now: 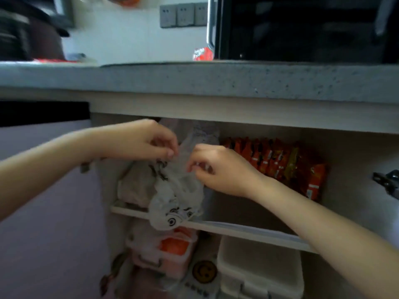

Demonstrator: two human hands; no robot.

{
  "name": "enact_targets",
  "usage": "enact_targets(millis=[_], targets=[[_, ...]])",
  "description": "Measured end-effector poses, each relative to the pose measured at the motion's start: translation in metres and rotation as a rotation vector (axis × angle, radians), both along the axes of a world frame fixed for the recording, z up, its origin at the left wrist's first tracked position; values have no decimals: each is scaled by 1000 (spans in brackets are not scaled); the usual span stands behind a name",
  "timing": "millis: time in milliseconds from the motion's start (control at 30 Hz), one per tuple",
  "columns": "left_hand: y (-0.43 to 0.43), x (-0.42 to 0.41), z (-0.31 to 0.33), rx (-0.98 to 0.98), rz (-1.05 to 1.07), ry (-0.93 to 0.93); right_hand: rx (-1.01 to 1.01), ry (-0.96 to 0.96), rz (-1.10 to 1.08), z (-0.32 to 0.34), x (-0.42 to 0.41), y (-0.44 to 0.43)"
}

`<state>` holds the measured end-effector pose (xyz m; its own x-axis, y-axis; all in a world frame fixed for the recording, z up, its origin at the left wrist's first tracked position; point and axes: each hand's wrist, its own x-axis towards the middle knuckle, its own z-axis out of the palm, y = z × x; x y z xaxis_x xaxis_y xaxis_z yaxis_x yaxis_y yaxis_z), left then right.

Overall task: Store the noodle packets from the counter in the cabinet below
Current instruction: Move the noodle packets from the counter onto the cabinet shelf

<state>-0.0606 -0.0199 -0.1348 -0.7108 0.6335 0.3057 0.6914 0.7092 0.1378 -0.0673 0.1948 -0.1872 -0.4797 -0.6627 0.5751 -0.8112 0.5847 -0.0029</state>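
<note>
Several orange noodle packets (278,165) stand in a row on the upper shelf (248,230) of the open cabinet, at the right. One red-orange packet (201,54) lies on the grey counter (216,80) beside the black oven. My left hand (149,141) and my right hand (218,169) both pinch a thin white plastic bag (177,195) with black print. The bag hangs over the shelf's front edge, left of the packets.
A black oven (302,29) stands on the counter at the right, a dark appliance (26,31) at the left. Below the shelf are a pink box with orange contents (170,251) and a white lidded bin (259,270). A door hinge (386,182) sticks out at the right.
</note>
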Motion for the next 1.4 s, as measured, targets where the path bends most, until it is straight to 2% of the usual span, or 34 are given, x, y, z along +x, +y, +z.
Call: enact_targets(millis=[67,133,200,300,433,567,700,800,900,1033,1100,1233,1400], targets=[[-22,22,38,62,30,153,-110,123,123,32,16,-28],[-34,32,69,127,49,226,-206,223,197,61,25,-49],[-44,35,94,193,70,307,-265,311,220,91,25,-68],[-62,18,118,289,203,414,-243,358,183,129,17,-86],[-104,-33,124,345,513,421,-42,230,-7,177,-7,-96],[-138,-81,128,412,743,289,171,85,-198,210,-45,-101],[-149,-116,136,200,925,262,405,-37,-346,219,-101,-123],[-162,-145,132,79,1061,62,623,-144,-494,221,-141,-156],[-167,-158,133,24,1076,-21,737,-175,-565,223,-161,-177],[-179,-172,133,60,1124,-31,756,-196,-525,221,-194,-193],[-185,-177,133,27,1198,48,740,-94,-520,219,-204,-192],[-186,-175,135,72,1285,121,532,18,-500,218,-201,-189],[-189,-165,133,133,1231,113,347,29,-543,222,-171,-182]])
